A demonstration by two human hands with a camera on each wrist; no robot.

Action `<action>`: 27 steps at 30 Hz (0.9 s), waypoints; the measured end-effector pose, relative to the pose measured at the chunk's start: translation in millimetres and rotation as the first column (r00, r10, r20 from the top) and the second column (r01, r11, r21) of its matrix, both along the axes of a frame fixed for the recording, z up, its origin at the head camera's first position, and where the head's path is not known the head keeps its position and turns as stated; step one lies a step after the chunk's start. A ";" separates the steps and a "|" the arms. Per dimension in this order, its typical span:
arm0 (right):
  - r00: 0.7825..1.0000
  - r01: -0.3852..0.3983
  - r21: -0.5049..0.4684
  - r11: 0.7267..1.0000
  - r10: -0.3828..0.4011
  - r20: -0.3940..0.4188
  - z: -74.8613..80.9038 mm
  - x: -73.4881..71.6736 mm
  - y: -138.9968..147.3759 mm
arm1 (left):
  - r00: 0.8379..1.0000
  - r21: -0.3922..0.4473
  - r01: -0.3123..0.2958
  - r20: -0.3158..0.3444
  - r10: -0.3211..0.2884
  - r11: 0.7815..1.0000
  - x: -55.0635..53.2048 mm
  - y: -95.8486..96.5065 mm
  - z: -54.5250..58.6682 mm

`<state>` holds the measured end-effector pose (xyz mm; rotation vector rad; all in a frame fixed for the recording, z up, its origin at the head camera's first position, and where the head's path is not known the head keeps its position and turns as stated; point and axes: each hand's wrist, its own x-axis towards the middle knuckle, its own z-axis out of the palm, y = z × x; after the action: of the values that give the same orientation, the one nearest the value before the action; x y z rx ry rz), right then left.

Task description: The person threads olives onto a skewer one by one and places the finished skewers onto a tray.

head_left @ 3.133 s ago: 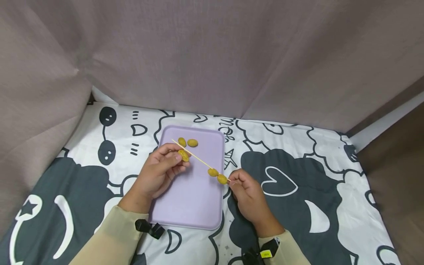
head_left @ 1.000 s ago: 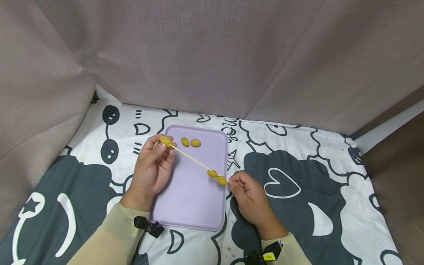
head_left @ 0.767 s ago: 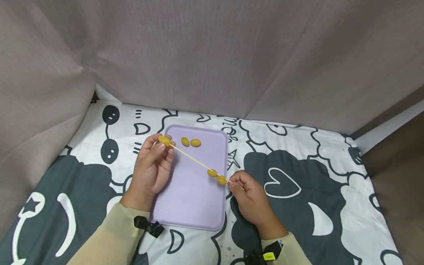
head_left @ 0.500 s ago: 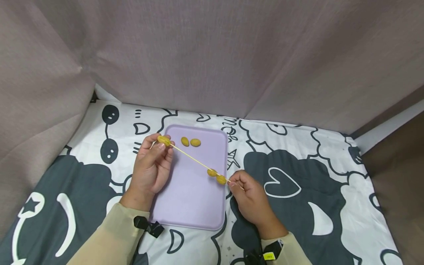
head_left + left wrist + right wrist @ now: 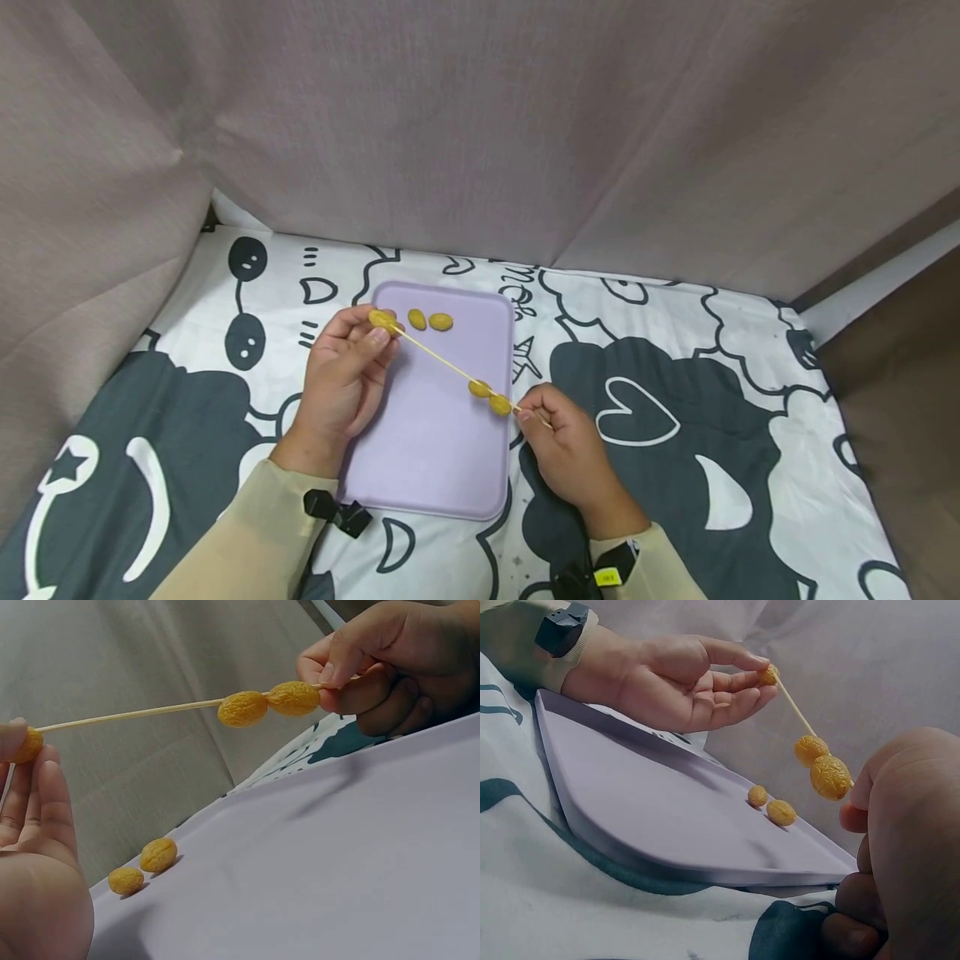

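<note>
A thin wooden skewer slants across between my hands, above a lilac tray. My right hand pinches its lower end between thumb and fingers. Near that end, two wrinkled yellow oval fruits are threaded side by side, the inner fruit and the outer fruit. My left hand pinches a third yellow fruit at the skewer's far tip. The tip itself is out of sight at this fruit; how deep it goes in I cannot tell. Palm and lower fingers of the left hand show in the right wrist view.
The lilac tray has a low raised rim. Two loose yellow fruits, the left one and the right one, lie near its far edge. Beneath spreads a black-and-white patterned cloth. A grey-brown fabric wall rises behind.
About three seconds ago the skewer's tip stuck out bare past the fruit in my left hand; now that fruit is at the tip. Lately the left hand shifted slightly right. The right hand has hardly moved.
</note>
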<state>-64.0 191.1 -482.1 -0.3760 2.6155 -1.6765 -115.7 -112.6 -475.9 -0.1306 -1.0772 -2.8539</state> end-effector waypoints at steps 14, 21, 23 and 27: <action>1.000 -0.002 -0.002 1.000 0.002 -0.001 0.2 -0.3 -0.2 | 1.000 -0.126 0.023 0.009 -0.022 0.992 2.9 3.6 0.6; 1.000 -0.003 0.001 1.000 0.003 -0.002 -1.7 -1.2 0.7 | 0.999 -0.175 0.043 0.014 -0.042 0.984 3.8 5.2 0.9; 1.000 -0.002 0.004 1.000 0.002 -0.004 -1.5 -1.0 0.5 | 0.999 -0.183 0.048 0.023 -0.045 0.982 4.3 5.8 1.2; 1.000 0.005 0.013 1.000 -0.005 -0.005 -1.5 -0.6 0.1 | 0.998 -0.195 0.060 0.035 -0.055 0.979 4.8 6.7 1.1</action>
<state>-64.6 191.2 -483.6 -0.3736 2.6320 -1.6614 -110.8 -105.9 -474.9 -0.1355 -1.3823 -2.8010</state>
